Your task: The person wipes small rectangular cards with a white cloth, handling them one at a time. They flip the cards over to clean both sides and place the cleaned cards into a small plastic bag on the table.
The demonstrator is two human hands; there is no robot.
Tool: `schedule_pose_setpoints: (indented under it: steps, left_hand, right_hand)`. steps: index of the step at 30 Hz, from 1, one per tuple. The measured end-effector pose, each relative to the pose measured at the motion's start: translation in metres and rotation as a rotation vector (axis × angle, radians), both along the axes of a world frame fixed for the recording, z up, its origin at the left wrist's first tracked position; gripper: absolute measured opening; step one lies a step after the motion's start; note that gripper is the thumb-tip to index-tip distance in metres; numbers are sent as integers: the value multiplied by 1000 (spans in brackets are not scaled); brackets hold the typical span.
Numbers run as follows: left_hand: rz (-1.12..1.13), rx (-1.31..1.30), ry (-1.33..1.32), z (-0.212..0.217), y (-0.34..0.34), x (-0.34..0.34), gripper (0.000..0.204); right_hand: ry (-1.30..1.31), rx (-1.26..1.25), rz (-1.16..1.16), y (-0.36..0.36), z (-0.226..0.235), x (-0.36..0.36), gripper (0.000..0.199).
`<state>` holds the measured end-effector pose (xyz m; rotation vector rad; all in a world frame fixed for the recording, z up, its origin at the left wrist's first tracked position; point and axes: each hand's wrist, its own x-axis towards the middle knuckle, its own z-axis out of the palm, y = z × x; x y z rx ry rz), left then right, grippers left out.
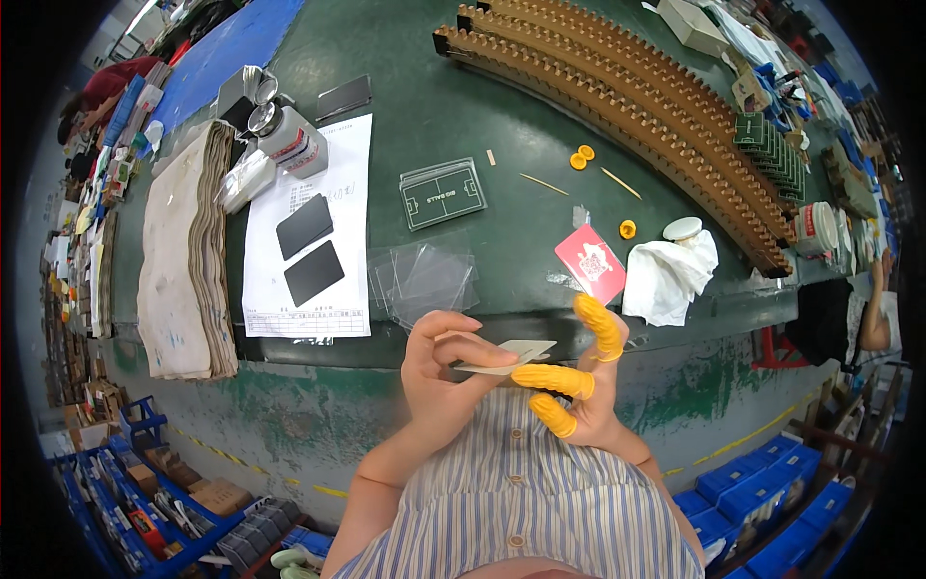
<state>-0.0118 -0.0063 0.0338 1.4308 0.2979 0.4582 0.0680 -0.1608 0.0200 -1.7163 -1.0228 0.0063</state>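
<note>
My left hand (436, 374) is closed on a few thin pale cards (532, 345), held nearly level just off the table's front edge. Yellow rubber finger cots cover three digits of my right hand (590, 391). One covered fingertip meets or nearly meets the cards' lower edge, and the other covered digits are spread apart. Beyond my left hand lie several clear plastic sleeves (424, 280). Behind those is a stack of dark green cards (442, 196) with a white sports-field drawing. Past my right hand lies a pink card (591, 263) with a white pattern.
A white cloth (667, 280) lies at right, near yellow finger cots (627, 230) and wooden sticks (620, 183). Long notched racks (617, 111) curve across the back right. At left are a printed sheet (347, 212) with black cards (314, 274), a metal bottle (292, 143) and stacked boards (183, 256).
</note>
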Motion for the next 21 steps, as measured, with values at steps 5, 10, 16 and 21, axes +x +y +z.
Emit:
schedule_pose_setpoints:
  steps: [5,10,16,21]
  left_hand:
    - [-14,16,-12,-1,1,-1,47]
    - [-26,-23,-33,-3,2,0,49]
    - [-19,-150,-68,-11,2,1,52]
    - [-3,-199,-136,-16,2,5,54]
  right_hand:
    - [-11,0,-6,-1,0,-2,32]
    - [-52,-65,-21,-2,4,-3,32]
    - [-90,-52,-77,-4,2,-4,34]
    - [-3,30,-135,-7,-1,-1,41]
